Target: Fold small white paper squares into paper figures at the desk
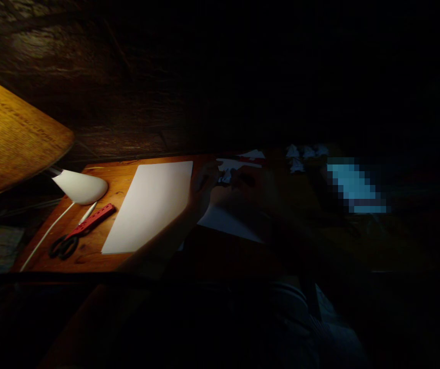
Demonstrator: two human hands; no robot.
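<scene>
Both hands are in deep shadow at the middle of the wooden table. My left hand [203,180] is closed on the left side of a small folded piece of white paper [226,176]. From the other side, my right hand [251,179] pinches the same piece; its fingers are dim. Beneath the hands lies a white sheet of paper [227,223], partly shaded. A larger stack of white paper [150,205] rests just left of my left hand. Cut paper scraps [253,154] lie behind the hands.
At the left stands a lamp with a yellow shade [16,138] and white base [81,187], its cord [46,233] trailing forward. Nearby are black-handled scissors [68,247] with a red cover, and a white pen [88,213]. Several folded paper pieces [296,164] and a blurred lit screen [356,184] are rightward.
</scene>
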